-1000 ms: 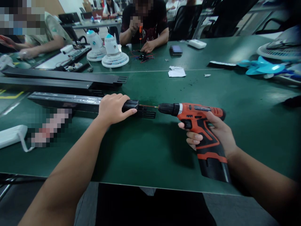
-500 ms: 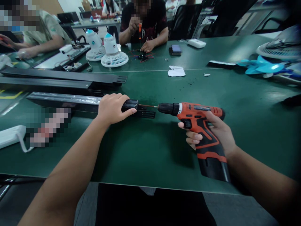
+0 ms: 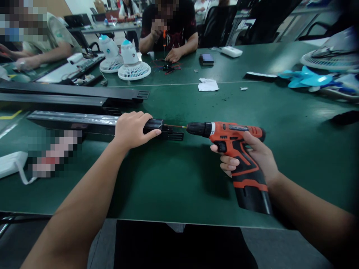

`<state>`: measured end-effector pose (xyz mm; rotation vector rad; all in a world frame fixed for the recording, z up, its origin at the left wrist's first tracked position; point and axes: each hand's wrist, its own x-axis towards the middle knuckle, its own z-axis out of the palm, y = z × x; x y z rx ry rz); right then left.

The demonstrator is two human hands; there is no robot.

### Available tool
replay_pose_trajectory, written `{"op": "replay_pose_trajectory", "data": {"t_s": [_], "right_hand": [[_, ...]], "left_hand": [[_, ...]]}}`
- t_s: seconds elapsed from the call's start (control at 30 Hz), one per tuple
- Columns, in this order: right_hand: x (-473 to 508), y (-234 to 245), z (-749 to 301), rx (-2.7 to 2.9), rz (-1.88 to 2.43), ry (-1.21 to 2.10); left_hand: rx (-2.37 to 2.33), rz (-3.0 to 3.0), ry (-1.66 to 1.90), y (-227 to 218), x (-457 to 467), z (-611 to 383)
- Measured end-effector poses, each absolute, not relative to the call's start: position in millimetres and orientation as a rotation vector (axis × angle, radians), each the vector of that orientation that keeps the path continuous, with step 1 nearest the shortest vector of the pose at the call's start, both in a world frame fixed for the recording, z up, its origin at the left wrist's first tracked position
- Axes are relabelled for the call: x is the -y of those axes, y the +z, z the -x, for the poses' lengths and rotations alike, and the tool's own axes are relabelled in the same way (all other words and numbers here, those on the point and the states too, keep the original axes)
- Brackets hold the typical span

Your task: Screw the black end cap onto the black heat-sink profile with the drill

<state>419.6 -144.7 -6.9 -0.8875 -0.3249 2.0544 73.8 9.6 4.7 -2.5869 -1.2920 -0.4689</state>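
Observation:
My right hand (image 3: 262, 155) is wrapped round the grip of a red-and-black cordless drill (image 3: 224, 130), with the index finger by the trigger. The drill points left, and a long thin bit (image 3: 175, 126) runs from its chuck to the end of a long black housing (image 3: 75, 123). Over the right end of that housing lies my left hand (image 3: 131, 129), fingers curled across the top and thumb along the near side. The bit's tip is hidden at the housing's end. Slotted black tabs (image 3: 174, 135) stick out there.
More long black panels (image 3: 70, 91) lie behind the housing. Two white fan bodies (image 3: 133, 61) stand farther back. Across the green table (image 3: 174, 186) a co-worker (image 3: 168, 30) holds an orange screwdriver (image 3: 164, 37) over wired parts. Blue fan blades (image 3: 305, 77) lie at right, white paper (image 3: 208, 84) mid-table.
The whole view has shifted slightly, so things sit a little farther left. Both hands, the drill and the housing keep nearly the same positions relative to one another.

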Motion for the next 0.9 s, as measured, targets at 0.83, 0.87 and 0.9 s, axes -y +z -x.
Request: {"op": "replay_pose_trajectory", "data": {"t_s": [0.83, 0.87, 0.9], "right_hand": [[143.5, -2.1, -414.6, 0.349, 0.933, 1.963], [143.5, -2.5, -415.1, 0.350, 0.923, 1.971], [143.5, -2.9, -415.7, 0.354, 0.909, 1.981]], "left_hand": [[1.287, 2.577, -0.478, 4.3, -9.0, -74.2], [1.292, 2.582, -0.478, 4.5, -8.9, -74.3], [1.298, 2.587, -0.478, 4.6, -8.9, -74.4]]}}
